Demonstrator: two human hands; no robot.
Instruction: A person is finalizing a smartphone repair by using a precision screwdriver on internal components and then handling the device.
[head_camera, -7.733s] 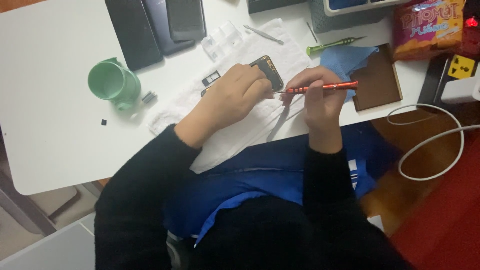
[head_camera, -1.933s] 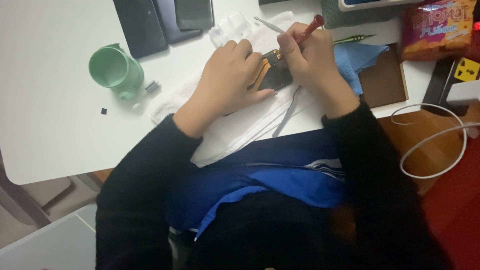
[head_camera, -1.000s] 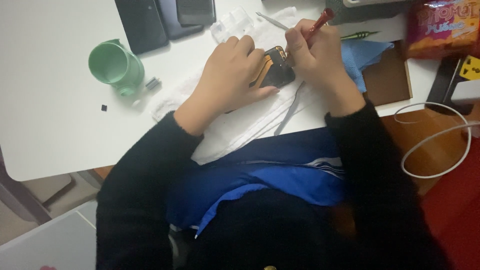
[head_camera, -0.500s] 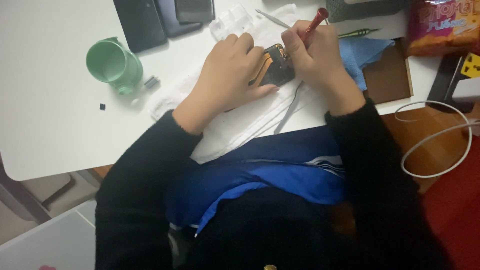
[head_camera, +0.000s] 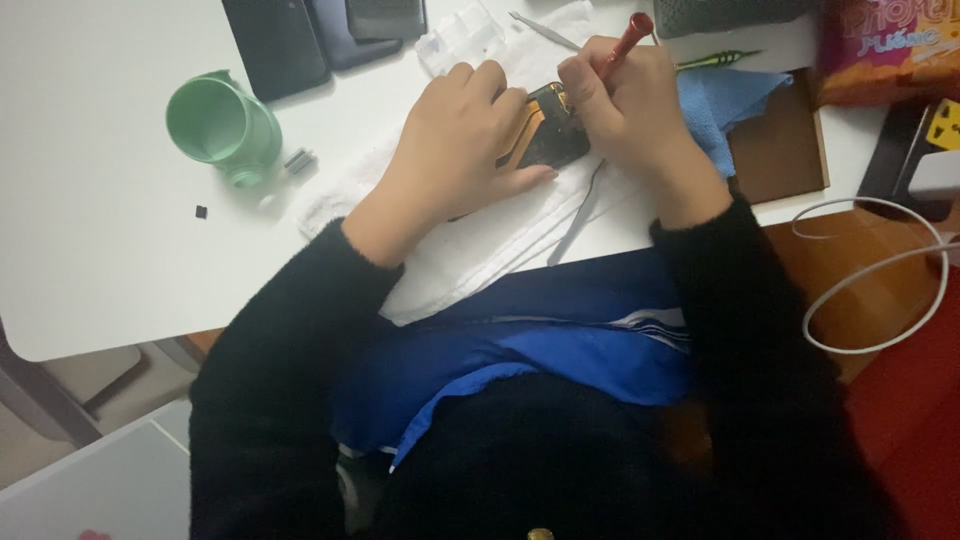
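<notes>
My left hand (head_camera: 450, 150) lies over an opened dark phone (head_camera: 545, 135) with orange parts inside, pressing it onto a white cloth (head_camera: 470, 240) on the white table (head_camera: 90, 260). My right hand (head_camera: 625, 105) grips a red-handled screwdriver (head_camera: 630, 32) nearly upright, its tip down at the phone's right edge and hidden behind my fingers. Most of the phone is covered by both hands.
A green cup (head_camera: 220, 122) lies at the left with small dark parts (head_camera: 298, 160) beside it. Dark phones (head_camera: 300, 35) sit at the back. Metal tweezers (head_camera: 575, 215) rest on the cloth. A blue cloth (head_camera: 735, 105), brown board (head_camera: 785, 150), green screwdriver (head_camera: 715, 60) and white cable (head_camera: 880, 270) are at the right.
The screwdriver went from lying flat across the phone to standing upright at its right edge. In the last second both hands have barely moved.
</notes>
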